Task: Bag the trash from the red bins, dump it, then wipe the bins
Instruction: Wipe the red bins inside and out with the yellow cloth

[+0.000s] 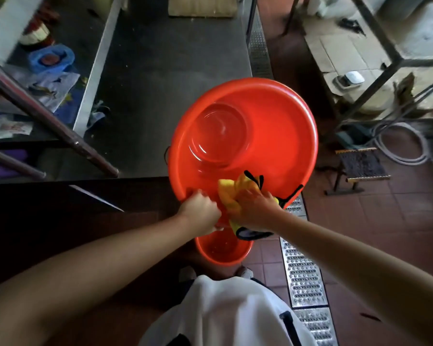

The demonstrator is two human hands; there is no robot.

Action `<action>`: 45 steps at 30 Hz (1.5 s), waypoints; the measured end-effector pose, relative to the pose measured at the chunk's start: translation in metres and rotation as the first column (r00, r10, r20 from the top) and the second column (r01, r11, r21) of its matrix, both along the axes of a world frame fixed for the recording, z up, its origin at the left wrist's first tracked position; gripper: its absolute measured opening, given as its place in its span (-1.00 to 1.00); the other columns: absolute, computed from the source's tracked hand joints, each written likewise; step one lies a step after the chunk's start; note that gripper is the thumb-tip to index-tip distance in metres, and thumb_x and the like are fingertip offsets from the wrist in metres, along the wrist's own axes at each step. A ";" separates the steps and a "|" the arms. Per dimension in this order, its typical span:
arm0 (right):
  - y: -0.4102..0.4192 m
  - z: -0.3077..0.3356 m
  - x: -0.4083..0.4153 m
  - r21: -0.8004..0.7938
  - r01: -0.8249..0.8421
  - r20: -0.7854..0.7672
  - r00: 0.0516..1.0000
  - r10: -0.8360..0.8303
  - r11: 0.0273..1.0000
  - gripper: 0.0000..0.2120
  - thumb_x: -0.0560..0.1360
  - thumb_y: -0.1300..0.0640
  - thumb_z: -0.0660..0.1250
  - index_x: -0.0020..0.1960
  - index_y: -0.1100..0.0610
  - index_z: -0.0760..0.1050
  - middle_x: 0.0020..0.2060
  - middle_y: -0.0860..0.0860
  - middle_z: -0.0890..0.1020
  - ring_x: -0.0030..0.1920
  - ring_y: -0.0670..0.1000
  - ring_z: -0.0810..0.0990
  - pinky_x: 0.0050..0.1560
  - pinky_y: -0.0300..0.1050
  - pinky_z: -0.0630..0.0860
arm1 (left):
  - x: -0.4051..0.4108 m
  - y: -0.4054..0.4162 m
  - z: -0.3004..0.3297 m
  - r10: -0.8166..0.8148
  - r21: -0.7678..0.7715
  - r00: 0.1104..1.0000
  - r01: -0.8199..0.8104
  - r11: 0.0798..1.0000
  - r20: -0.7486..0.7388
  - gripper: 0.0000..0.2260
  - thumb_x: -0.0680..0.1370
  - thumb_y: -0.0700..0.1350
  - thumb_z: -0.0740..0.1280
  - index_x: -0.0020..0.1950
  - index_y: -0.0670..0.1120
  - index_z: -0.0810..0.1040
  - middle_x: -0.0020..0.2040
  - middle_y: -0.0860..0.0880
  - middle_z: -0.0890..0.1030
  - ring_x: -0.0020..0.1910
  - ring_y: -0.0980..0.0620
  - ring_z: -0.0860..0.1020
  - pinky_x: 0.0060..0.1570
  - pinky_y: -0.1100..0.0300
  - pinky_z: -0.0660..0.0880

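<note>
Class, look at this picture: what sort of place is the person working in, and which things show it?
Probably a commercial kitchen or its wash area: a long stainless steel counter, a perforated metal floor drain set into red floor tiles, and a coiled hose by metal racking.

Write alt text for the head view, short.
A person's left hand grips the near rim of a large red bin while the right hand presses a yellow cloth against its inside. A smaller red bin stands on the tiled floor below.

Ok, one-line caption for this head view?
Left hand grips the rim of a red bin while the right hand wipes it with a yellow cloth.
</note>
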State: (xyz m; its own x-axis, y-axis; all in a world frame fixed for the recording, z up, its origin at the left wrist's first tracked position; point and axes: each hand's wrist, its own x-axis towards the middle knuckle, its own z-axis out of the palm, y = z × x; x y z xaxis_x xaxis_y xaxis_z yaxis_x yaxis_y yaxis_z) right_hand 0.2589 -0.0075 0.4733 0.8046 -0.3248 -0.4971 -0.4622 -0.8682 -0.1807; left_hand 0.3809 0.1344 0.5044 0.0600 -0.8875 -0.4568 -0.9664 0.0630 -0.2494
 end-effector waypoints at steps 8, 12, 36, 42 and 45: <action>0.020 0.001 -0.012 -0.102 -0.098 -0.040 0.995 0.094 0.990 0.06 0.32 -0.49 0.32 0.62 -0.13 -0.08 0.57 -0.05 0.20 0.55 0.11 0.17 0.40 0.29 0.19 | 0.014 -0.005 0.017 -0.104 0.004 0.993 0.104 0.995 0.047 -0.54 0.51 0.31 0.24 -0.04 -0.06 0.65 -0.09 -0.04 0.66 -0.07 -0.10 0.62 -0.04 0.04 0.38; 0.008 0.012 -0.020 -0.253 -0.230 -0.056 0.973 0.223 0.940 -0.06 0.29 -0.37 0.40 0.58 -0.16 0.15 0.47 -0.08 0.39 0.47 0.10 0.33 0.34 0.16 0.32 | 0.036 0.003 0.022 -0.124 0.004 0.987 0.124 0.992 0.103 -0.47 0.52 0.37 0.18 0.01 -0.07 0.63 -0.05 -0.06 0.66 -0.04 -0.08 0.61 0.00 0.06 0.35; -0.010 0.015 -0.016 -0.357 -0.279 0.019 0.952 0.306 0.892 -0.30 0.41 -0.30 0.30 0.48 -0.04 0.36 0.36 0.00 0.48 0.41 0.17 0.40 0.32 0.24 0.30 | 0.012 -0.003 -0.029 0.252 -0.156 0.967 -0.253 0.955 -0.023 -0.20 0.55 0.39 0.08 0.43 -0.28 0.37 0.41 -0.40 0.37 0.40 -0.39 0.34 0.42 -0.19 0.20; 0.008 -0.003 0.006 -0.189 -0.099 0.010 0.995 0.103 0.977 -0.39 0.55 -0.41 -0.03 0.56 -0.27 0.07 0.56 -0.09 0.21 0.53 0.13 0.14 0.39 0.39 0.07 | 0.009 -0.004 -0.032 0.200 -0.132 0.980 -0.200 0.971 -0.009 -0.21 0.56 0.36 0.11 0.41 -0.32 0.38 0.39 -0.46 0.34 0.39 -0.41 0.35 0.41 -0.22 0.19; 0.007 -0.013 0.007 -0.194 -0.092 0.010 0.995 0.095 0.977 -0.39 0.55 -0.39 -0.02 0.57 -0.28 0.07 0.59 -0.09 0.16 0.57 0.12 0.08 0.43 0.45 -0.09 | 0.005 0.001 -0.031 0.162 -0.112 0.987 -0.162 0.980 -0.009 -0.21 0.54 0.37 0.15 0.34 -0.34 0.44 0.35 -0.47 0.39 0.36 -0.41 0.38 0.39 -0.24 0.21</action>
State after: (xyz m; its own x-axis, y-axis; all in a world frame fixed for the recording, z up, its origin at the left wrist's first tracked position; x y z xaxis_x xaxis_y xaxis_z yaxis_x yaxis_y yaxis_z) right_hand 0.2658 -0.0002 0.4603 0.8447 -0.3362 -0.4165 -0.3753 -0.9268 -0.0130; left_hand 0.3864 0.1350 0.4730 0.2072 -0.9115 -0.3553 -0.9614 -0.1225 -0.2464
